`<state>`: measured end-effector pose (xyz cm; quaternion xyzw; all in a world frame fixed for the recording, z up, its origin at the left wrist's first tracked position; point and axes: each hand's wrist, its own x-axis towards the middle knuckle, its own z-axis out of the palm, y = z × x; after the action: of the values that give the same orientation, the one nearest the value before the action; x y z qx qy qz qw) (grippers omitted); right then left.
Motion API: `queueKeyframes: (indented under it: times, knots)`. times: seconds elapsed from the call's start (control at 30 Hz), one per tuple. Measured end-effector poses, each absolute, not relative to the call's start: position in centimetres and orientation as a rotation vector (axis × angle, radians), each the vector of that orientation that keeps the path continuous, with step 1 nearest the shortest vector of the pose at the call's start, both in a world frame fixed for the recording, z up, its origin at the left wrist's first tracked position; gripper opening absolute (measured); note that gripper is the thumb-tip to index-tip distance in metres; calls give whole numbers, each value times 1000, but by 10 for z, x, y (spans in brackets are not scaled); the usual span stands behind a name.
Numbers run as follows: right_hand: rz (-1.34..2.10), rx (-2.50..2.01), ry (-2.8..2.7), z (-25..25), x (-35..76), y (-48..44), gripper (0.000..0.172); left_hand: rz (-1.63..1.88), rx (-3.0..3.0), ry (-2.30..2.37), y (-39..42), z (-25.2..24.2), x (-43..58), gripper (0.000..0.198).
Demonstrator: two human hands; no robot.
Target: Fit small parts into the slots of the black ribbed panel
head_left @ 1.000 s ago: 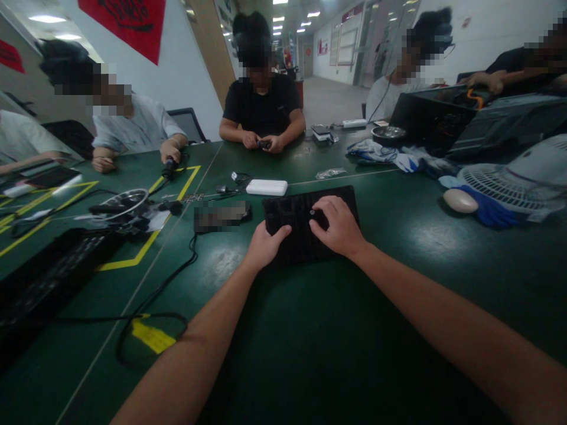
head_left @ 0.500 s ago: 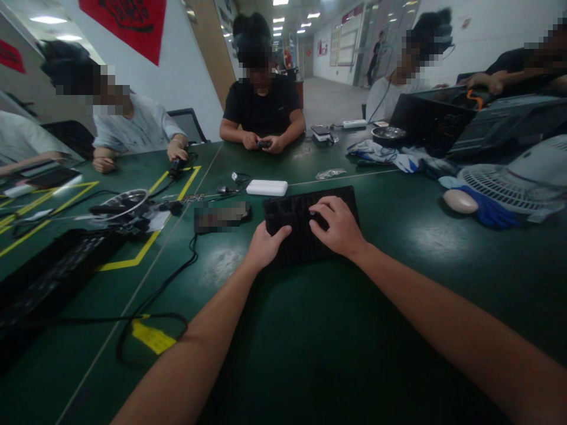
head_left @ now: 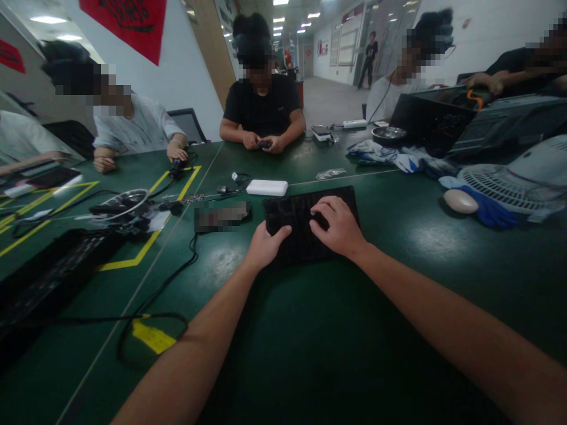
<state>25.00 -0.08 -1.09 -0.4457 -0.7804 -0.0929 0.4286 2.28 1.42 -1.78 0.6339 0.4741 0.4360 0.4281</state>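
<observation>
Far past the right grip (head_left: 340, 227), one person (head_left: 368, 62) in dark clothes has moved a little to the left since half a second ago. Both grips have stayed put. Going left to right, one yellow tag (head_left: 153, 337) lies left of the left grip (head_left: 264, 243). One white box (head_left: 267, 188) sits just past that grip. The left grip holds one flat black case (head_left: 301, 248) by its left edge, thumb on top. The case is on the table (head_left: 398, 265), with the right grip over it. That grip is palm down, its fingers bent around one small shiny knob (head_left: 313, 213); I cannot tell if it pinches it. Both arms reach forward. Well right of the right grip are one pale round thing (head_left: 460, 201), one blue glove (head_left: 494, 211) and one white fan (head_left: 538, 162).
</observation>
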Motion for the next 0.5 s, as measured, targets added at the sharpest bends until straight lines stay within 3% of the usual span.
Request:
queueKeyframes:
  times: [0.5]
  knots:
    - [-205,-1099,-1939,-10,250,0,13,1089,1570,1192,14,-18,23,46]
